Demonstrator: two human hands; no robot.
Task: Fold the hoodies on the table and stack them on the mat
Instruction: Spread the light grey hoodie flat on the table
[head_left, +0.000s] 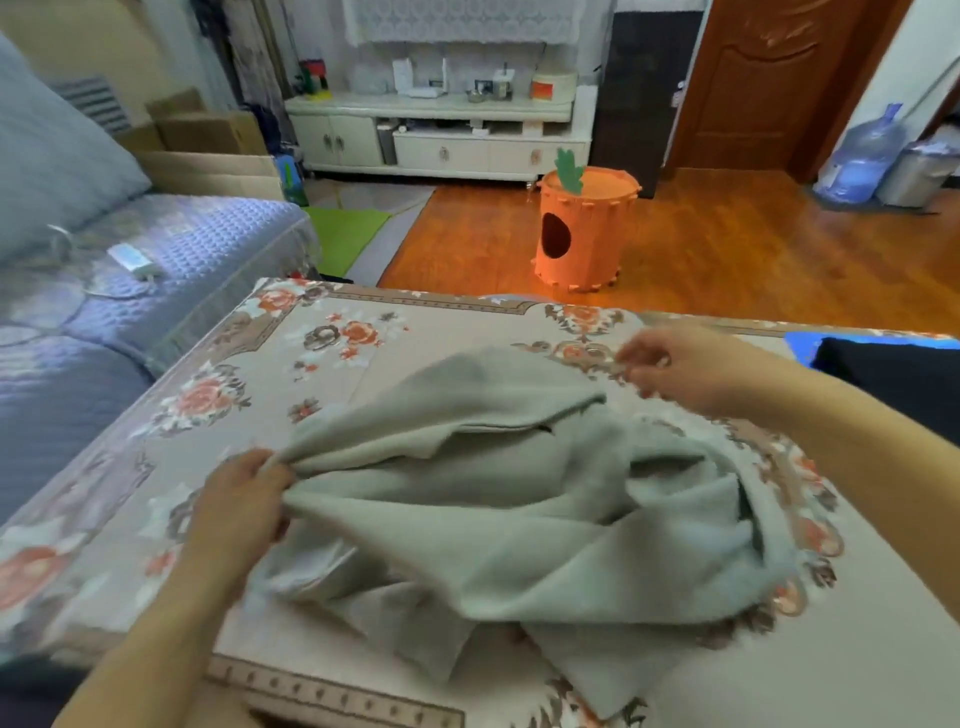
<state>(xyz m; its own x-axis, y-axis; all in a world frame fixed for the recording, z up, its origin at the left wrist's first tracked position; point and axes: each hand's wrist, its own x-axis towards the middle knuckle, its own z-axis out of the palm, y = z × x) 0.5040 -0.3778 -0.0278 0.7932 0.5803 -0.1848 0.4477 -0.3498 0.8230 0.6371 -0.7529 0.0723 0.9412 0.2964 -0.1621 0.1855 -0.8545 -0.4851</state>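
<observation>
A grey-green hoodie (519, 509) lies crumpled in the middle of the table (156, 467), which has a floral cloth on it. My left hand (241, 501) grips a bunched edge of the hoodie at its left side. My right hand (675, 371) hovers over the far right of the hoodie with its fingers loosely curled and nothing clearly held; it is blurred. At the right edge lies a dark folded garment (898, 379) on a blue mat (800, 345).
A blue-covered sofa (104, 291) runs along the left of the table. Beyond the table stands an orange carrot-shaped felt bin (587, 234) on the wooden floor. A white cabinet (441, 135) lines the far wall, and a water jug (862, 156) stands at the right.
</observation>
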